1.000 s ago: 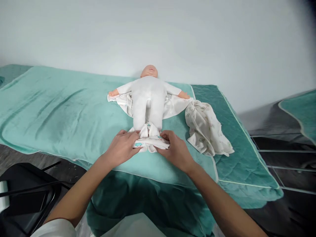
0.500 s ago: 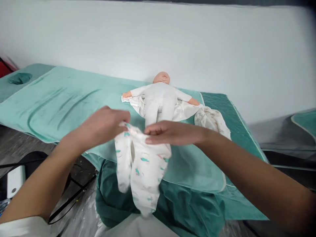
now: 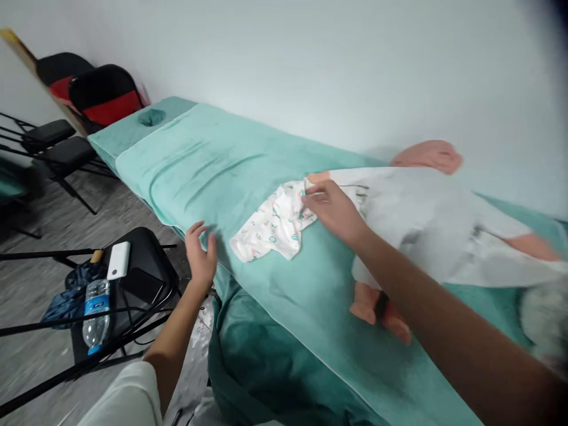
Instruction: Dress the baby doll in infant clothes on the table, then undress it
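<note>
White baby pants (image 3: 277,219) with a small coloured print lie crumpled on the green massage bed. My right hand (image 3: 332,210) is at their upper right end, fingertips and thumb pinched on the fabric edge. My left hand (image 3: 202,254) is held by the bed's front edge, left of the pants, fingers apart and holding nothing. A baby doll (image 3: 426,207) in white clothing lies on its back to the right, blurred, with its bare feet toward me. My right forearm crosses in front of its body.
The massage bed (image 3: 213,154) stretches left to a face hole along a white wall. On a black chair (image 3: 146,254) at lower left are a water bottle (image 3: 96,313), a white device (image 3: 118,260) and a dark phone-like slab (image 3: 142,285). Folding chairs (image 3: 106,94) stand farther back.
The pants have gone from being held up in both hands to lying on the bed left of the doll. My left hand has let go and moved away. The view has turned left.
</note>
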The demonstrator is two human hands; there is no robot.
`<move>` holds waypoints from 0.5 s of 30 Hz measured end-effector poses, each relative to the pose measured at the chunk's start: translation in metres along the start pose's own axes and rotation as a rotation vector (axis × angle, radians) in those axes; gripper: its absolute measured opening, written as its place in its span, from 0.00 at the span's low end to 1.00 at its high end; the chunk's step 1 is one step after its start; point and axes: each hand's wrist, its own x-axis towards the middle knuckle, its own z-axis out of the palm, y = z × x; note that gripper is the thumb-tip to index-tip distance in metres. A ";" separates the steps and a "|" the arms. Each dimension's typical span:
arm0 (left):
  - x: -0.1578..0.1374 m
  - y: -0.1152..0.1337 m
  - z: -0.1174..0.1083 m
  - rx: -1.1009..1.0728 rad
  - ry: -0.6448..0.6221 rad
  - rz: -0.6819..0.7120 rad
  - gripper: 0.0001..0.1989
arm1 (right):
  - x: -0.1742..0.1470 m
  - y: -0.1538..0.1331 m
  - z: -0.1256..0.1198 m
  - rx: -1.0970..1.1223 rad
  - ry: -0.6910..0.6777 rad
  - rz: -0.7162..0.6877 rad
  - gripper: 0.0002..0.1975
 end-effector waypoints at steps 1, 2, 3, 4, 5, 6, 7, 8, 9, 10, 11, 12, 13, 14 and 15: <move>-0.009 -0.036 -0.008 0.107 0.052 -0.081 0.13 | -0.011 0.013 0.002 -0.067 0.037 0.004 0.15; -0.017 -0.072 -0.019 0.222 0.061 -0.189 0.14 | -0.023 0.024 0.002 -0.107 0.044 -0.018 0.16; -0.025 -0.104 -0.030 0.334 0.042 -0.325 0.16 | -0.036 0.032 0.000 -0.134 0.029 -0.042 0.16; -0.032 -0.132 -0.041 0.452 0.009 -0.483 0.19 | -0.049 0.037 -0.005 -0.167 0.021 -0.085 0.16; -0.038 -0.155 -0.050 0.572 -0.003 -0.657 0.22 | -0.061 0.039 -0.011 -0.205 0.027 -0.126 0.15; -0.043 -0.173 -0.059 0.626 0.026 -0.759 0.25 | -0.072 0.038 -0.018 -0.229 0.016 -0.156 0.13; -0.046 -0.186 -0.065 0.663 0.051 -0.834 0.28 | -0.081 0.035 -0.025 -0.244 0.015 -0.177 0.12; -0.049 -0.195 -0.069 0.694 0.081 -0.908 0.31 | -0.089 0.030 -0.033 -0.263 0.022 -0.190 0.12; -0.050 -0.201 -0.071 0.711 0.106 -0.977 0.32 | -0.094 0.026 -0.041 -0.281 0.026 -0.186 0.11; -0.050 -0.205 -0.072 0.723 0.127 -1.044 0.34 | -0.099 0.021 -0.049 -0.296 0.040 -0.177 0.12; -0.050 -0.207 -0.072 0.733 0.146 -1.118 0.34 | -0.101 0.018 -0.057 -0.306 0.058 -0.164 0.12; -0.049 -0.209 -0.071 0.727 0.144 -1.168 0.35 | -0.103 0.016 -0.065 -0.309 0.082 -0.152 0.13; -0.047 -0.211 -0.070 0.729 0.143 -1.196 0.34 | -0.105 0.015 -0.073 -0.305 0.111 -0.142 0.13; -0.046 -0.213 -0.069 0.736 0.141 -1.213 0.34 | -0.106 0.016 -0.082 -0.298 0.138 -0.134 0.14; -0.044 -0.215 -0.069 0.743 0.133 -1.219 0.34 | -0.108 0.019 -0.090 -0.293 0.161 -0.126 0.14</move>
